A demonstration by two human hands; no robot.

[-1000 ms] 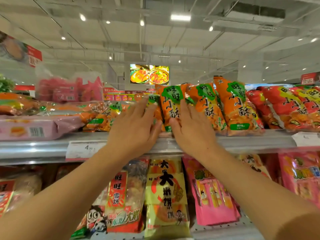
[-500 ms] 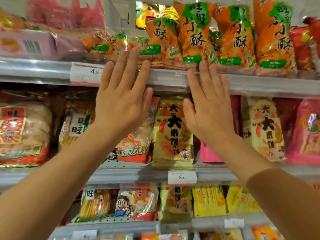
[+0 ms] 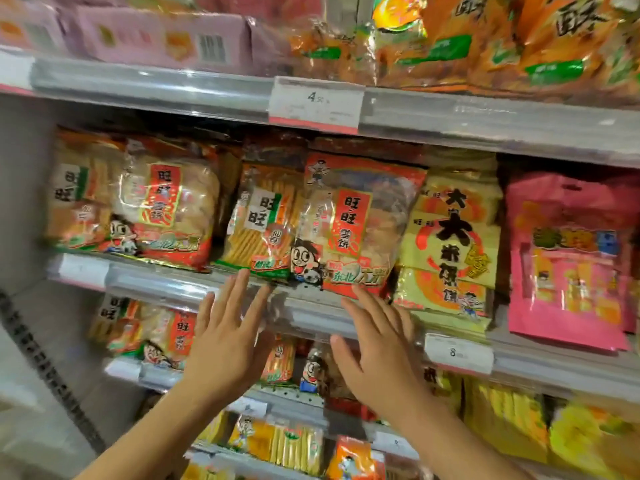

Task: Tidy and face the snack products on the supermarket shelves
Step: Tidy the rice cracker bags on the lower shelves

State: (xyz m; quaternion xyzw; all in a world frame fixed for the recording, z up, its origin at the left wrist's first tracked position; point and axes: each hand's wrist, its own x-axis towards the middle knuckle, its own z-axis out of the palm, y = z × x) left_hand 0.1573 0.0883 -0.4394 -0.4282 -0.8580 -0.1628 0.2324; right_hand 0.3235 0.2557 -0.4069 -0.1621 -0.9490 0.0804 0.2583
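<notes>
Both hands — left hand (image 3: 225,344), right hand (image 3: 377,351) — are held flat, fingers spread, nothing grasped, just below the red rice-cracker bag (image 3: 356,223).

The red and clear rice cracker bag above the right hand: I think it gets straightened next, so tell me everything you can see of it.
The red and clear rice cracker bag is glossy plastic with a red top band, a red label panel bearing characters, and a cartoon child at its lower left. Pale round crackers show through the clear film. It stands upright, slightly tilted, on the middle shelf, overlapping the neighbouring green-labelled bag. The right hand reaches just below it, fingers straight; whether it touches is unclear.
</notes>
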